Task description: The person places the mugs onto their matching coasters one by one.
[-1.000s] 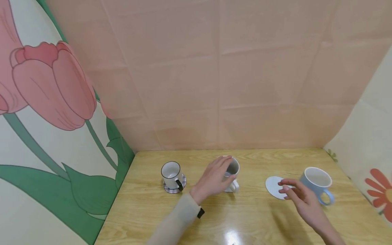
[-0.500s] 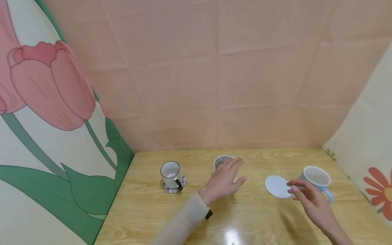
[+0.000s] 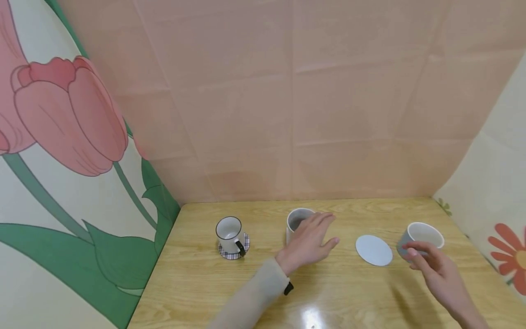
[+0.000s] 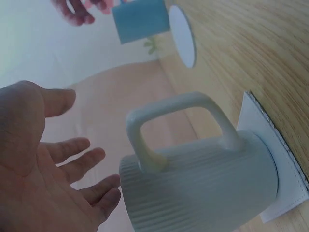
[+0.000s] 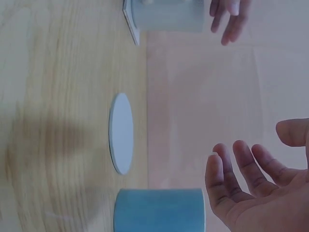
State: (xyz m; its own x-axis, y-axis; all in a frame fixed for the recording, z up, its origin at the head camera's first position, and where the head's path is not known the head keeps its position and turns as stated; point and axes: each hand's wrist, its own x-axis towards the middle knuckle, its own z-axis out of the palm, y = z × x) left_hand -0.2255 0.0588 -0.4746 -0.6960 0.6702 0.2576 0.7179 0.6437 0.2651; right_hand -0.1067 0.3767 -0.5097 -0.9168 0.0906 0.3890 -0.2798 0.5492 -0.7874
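My left hand (image 3: 308,244) hovers beside a white ribbed mug (image 4: 198,183), its fingers spread and holding nothing. That mug stands on a square white coaster (image 4: 275,154), and in the head view the hand covers most of it. My right hand (image 3: 437,269) is near a blue mug (image 5: 159,210) with a white inside, thumb and fingers apart with nothing between them. In the head view this hand overlaps the blue mug's front and hides its handle. Just left of the blue mug, a round white coaster (image 3: 374,250) lies flat on the table.
At the left, a white mug with a dark rim and black handle (image 3: 228,235) stands on a round plaid coaster (image 3: 232,255). A pink cloth (image 3: 263,114) hangs behind the wooden table (image 3: 185,283). Flower-printed cloths (image 3: 94,201) hang at the sides.
My left hand has come off the white mug and moved right. My right hand has shifted right from over the round coaster to the blue mug. The mugs have stayed put.
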